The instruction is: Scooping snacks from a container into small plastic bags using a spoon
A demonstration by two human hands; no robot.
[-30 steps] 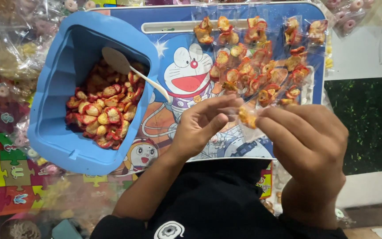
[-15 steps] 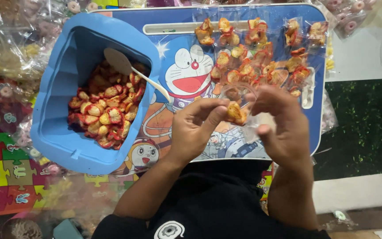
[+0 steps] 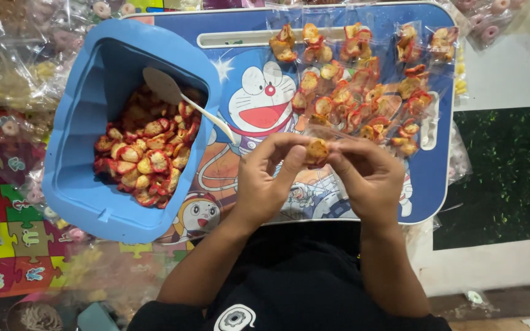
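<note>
Small clear snack packet (image 3: pixel 316 151), yellow-red chips inside, pinched btwn both hands.

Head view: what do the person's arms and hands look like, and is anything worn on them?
Both hands, left hand and right hand, are bare: no gloves, rings, watch or bracelets show. The forearms are uncovered down to the bottom of the picture, with no sleeves visible on them. The fingers have short, unpainted nails. Below the arms lies black clothing with a small round white emblem.
</note>
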